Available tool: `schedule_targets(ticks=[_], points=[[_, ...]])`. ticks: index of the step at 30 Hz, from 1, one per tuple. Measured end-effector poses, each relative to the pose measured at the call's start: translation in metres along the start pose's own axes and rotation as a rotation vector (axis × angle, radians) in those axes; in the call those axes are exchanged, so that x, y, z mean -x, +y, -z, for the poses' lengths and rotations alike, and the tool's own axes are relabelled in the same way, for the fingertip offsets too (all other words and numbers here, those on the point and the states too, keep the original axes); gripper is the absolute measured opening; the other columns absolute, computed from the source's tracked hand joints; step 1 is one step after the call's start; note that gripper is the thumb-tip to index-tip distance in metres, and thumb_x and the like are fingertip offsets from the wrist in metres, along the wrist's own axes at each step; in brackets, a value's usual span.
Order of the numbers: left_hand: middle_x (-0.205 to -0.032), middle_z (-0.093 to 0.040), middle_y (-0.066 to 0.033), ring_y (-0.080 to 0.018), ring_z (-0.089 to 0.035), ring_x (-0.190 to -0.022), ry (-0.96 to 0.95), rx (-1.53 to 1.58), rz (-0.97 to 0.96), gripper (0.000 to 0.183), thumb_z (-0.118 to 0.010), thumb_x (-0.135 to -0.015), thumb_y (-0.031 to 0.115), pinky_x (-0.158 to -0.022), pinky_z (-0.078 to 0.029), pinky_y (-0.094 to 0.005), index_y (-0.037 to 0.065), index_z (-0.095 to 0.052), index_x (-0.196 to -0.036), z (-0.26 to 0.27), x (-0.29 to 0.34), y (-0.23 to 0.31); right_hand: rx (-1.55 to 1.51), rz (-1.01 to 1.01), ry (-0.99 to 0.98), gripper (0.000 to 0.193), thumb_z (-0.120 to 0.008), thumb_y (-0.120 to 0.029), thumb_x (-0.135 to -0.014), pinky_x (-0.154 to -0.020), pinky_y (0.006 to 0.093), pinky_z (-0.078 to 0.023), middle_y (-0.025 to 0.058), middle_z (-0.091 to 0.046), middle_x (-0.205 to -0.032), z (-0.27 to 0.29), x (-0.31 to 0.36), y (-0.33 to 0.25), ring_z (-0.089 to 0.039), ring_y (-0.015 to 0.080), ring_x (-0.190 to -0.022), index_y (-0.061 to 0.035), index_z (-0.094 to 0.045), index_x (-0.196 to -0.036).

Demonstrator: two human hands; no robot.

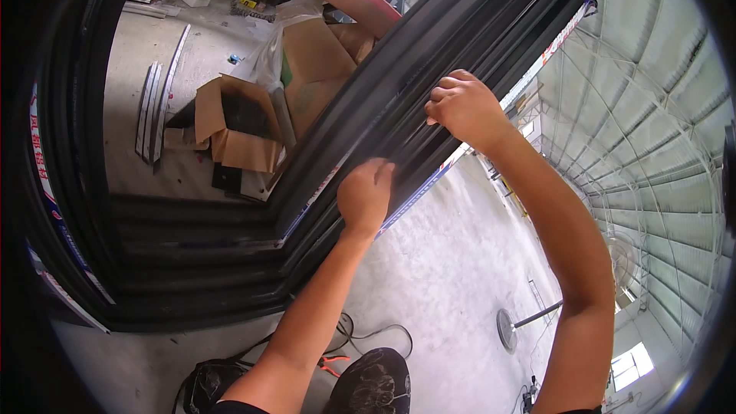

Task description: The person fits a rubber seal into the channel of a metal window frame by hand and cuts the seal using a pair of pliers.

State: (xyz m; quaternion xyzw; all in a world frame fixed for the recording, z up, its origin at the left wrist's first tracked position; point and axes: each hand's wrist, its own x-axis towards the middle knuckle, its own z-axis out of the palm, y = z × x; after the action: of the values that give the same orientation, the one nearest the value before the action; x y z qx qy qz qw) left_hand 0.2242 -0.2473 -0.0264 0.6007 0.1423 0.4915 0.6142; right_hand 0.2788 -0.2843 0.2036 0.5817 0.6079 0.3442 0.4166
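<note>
A large black frame (pixel 192 218) with long grooved profiles stands tilted before me, like a window or door frame. My right hand (pixel 468 107) is closed at the right-hand profile (pixel 491 34), knuckles up and fingertips curled in against its grooves. Lower on the same side, my left hand (pixel 366 193) is curled against the profile, its fingers slightly blurred. Thin dark lines run along the grooves between the hands, and whether either hand grips a strip there is hidden. Printed protective film (pixel 418 201) edges the outer side of the profile.
Through the frame I see an open cardboard box (pixel 249 155), metal strips (pixel 149 111) and a large cardboard sheet (pixel 313 61) on the floor. Orange-handled pliers (pixel 330 366) and a dark cable (pixel 395 330) lie by my knees. A stand with a round base (pixel 506 331) is at right.
</note>
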Motion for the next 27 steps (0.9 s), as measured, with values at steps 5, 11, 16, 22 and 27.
schedule_targets(ticks=[5,11,16,22,27], points=[[-0.091,-0.071,-0.0163,-0.0330,-0.067,-0.083,0.011,0.050,0.021,0.025,-0.064,-0.089,0.024,-0.077,-0.051,-0.0361,0.002,-0.072,-0.097,0.002,0.001,-0.006,0.031,0.037,-0.028,0.008,-0.066,-0.022,-0.078,-0.098,0.0313,-0.042,-0.0036,-0.066,-0.081,0.007,-0.005,0.006,-0.061,0.0143,-0.093,-0.0175,-0.072,-0.076],[-0.091,-0.071,-0.0156,-0.0324,-0.067,-0.084,-0.002,0.080,0.004,0.025,-0.063,-0.090,0.024,-0.078,-0.051,-0.0351,0.002,-0.072,-0.097,0.003,0.001,-0.001,0.048,0.004,-0.129,0.009,-0.065,-0.021,-0.081,-0.102,0.0337,-0.040,-0.0028,-0.067,-0.084,0.014,-0.003,0.021,-0.061,0.0160,-0.098,-0.0174,-0.072,-0.081],[-0.097,-0.071,-0.0174,-0.0322,-0.067,-0.089,0.003,0.069,0.061,0.028,-0.061,-0.092,0.024,-0.081,-0.051,-0.0352,-0.001,-0.071,-0.100,-0.001,0.006,-0.006,0.129,-0.056,-0.027,0.011,-0.062,-0.017,-0.081,-0.102,0.0326,-0.040,-0.0005,-0.067,-0.089,0.023,0.005,0.039,-0.061,0.0160,-0.101,-0.0174,-0.073,-0.083],[-0.099,-0.070,-0.0187,-0.0337,-0.067,-0.092,0.011,0.067,0.096,0.029,-0.060,-0.093,0.024,-0.083,-0.051,-0.0357,-0.002,-0.070,-0.101,0.000,0.010,-0.009,0.052,-0.020,-0.140,0.014,-0.070,-0.023,-0.076,-0.096,0.0355,-0.043,0.0022,-0.068,-0.086,0.030,-0.012,0.037,-0.062,0.0195,-0.096,-0.0114,-0.072,-0.083],[-0.099,-0.070,-0.0190,-0.0340,-0.066,-0.092,-0.006,0.086,0.110,0.031,-0.060,-0.092,0.026,-0.082,-0.051,-0.0362,-0.002,-0.070,-0.101,-0.001,0.011,-0.008,-0.015,-0.071,-0.176,0.021,-0.070,-0.032,-0.076,-0.093,0.0363,-0.043,0.0024,-0.066,-0.081,0.027,-0.010,0.039,-0.062,0.0202,-0.094,-0.0108,-0.071,-0.078]])
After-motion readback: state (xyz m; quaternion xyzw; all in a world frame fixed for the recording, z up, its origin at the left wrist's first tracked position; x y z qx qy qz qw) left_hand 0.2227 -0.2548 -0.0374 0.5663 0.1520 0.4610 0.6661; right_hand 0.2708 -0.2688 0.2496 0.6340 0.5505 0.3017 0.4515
